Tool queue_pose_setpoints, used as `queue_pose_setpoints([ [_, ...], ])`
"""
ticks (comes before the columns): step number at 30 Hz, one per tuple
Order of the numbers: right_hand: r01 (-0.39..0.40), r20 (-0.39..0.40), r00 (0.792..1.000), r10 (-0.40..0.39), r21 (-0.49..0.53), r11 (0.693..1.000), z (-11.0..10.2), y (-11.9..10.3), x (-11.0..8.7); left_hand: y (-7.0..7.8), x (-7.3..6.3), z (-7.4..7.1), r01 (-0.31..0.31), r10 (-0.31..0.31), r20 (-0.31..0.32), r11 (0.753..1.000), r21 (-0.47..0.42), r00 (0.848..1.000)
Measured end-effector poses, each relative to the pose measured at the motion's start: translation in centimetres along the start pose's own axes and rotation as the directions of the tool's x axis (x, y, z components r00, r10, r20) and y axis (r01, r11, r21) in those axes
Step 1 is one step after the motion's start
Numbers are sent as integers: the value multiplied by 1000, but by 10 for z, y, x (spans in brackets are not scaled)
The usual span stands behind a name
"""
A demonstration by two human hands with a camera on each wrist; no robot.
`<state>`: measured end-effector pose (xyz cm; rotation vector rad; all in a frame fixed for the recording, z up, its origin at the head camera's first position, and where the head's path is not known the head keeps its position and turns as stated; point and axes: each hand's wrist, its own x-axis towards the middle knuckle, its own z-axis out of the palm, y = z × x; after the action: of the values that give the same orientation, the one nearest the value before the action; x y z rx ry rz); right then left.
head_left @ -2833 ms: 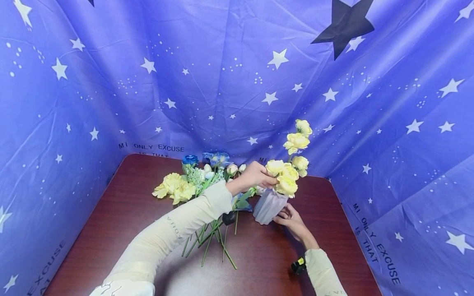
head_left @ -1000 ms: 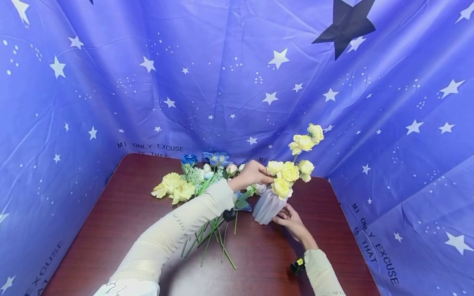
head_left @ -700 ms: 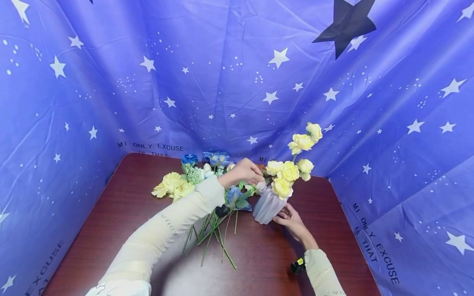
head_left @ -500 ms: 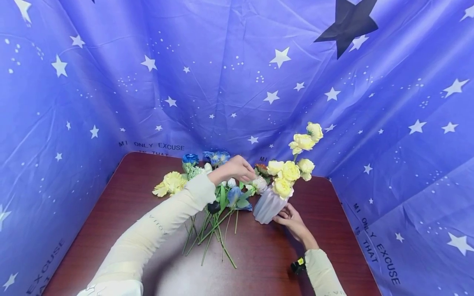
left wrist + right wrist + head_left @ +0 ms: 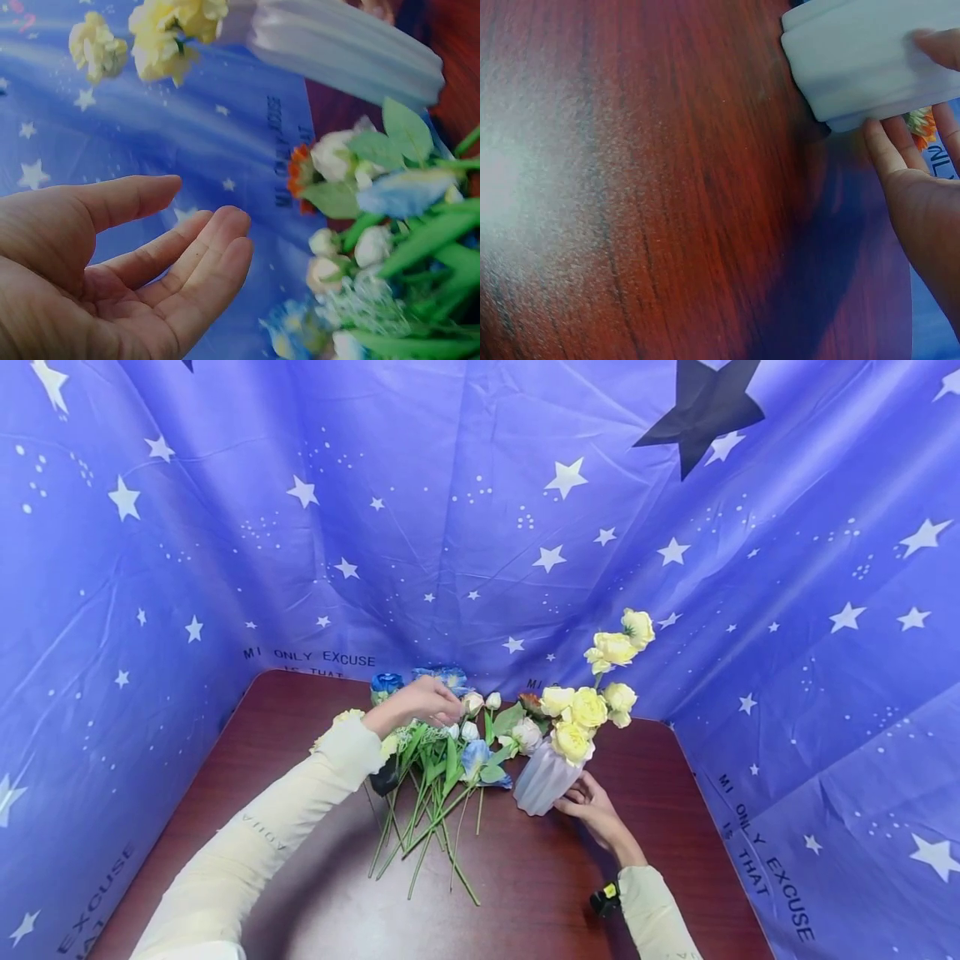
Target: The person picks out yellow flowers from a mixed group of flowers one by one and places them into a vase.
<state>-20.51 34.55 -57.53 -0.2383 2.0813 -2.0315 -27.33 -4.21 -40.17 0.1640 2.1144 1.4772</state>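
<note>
My right hand (image 5: pixel 597 817) grips the pale ribbed vase (image 5: pixel 543 781) low on its side; in the right wrist view the thumb lies on one face and the fingers on another. Yellow flowers (image 5: pixel 587 707) rise from the vase's mouth and lean right, one stem higher than the others. My left hand (image 5: pixel 422 702) hovers over the heap of loose flowers (image 5: pixel 438 760). In the left wrist view its palm (image 5: pixel 112 300) faces the camera, fingers loosely bent, thumb apart, nothing between them. White buds (image 5: pixel 492 701) and a blue flower (image 5: pixel 476 758) show beside it.
Green stems (image 5: pixel 427 852) stick out of the heap toward the front of the dark red wooden table (image 5: pixel 525 902). A pale pink bloom (image 5: pixel 527 735) and an orange flower (image 5: pixel 530 702) lie close to the vase. Blue star-printed cloth (image 5: pixel 450 527) encloses the table's back and sides.
My left hand has let go of the yellow flowers and moved left, over the loose flowers. The yellow flowers tilt farther right than at first. The right hand has stayed on the vase.
</note>
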Motion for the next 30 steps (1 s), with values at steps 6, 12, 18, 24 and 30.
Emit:
queue_pose_setpoints([
  [6, -6, 7, 1000, 6, 1, 1000, 1, -5, 0, -22, -8, -12, 65, -66, -70, 998, -27, 995],
  [12, -12, 5, 1000, 12, -12, 1000, 1, -6, 2, -43, -11, -17, 121, -128, -144, 991, -52, 981],
  [18, -6, 3, 1000, 6, -25, 1000, 1, -4, 3, -62, -17, -22, 199, -213, -188, 976, -89, 959],
  [24, -3, 0, 1000, 3, -17, 1000, 1, -4, 3, -84, -25, -24, 227, -240, -196, 970, -86, 951],
  [30, 12, 5, 1000, -12, -4, 1000, 0, -3, 2, -100, -32, -23, 245, -261, -233, 965, -97, 937],
])
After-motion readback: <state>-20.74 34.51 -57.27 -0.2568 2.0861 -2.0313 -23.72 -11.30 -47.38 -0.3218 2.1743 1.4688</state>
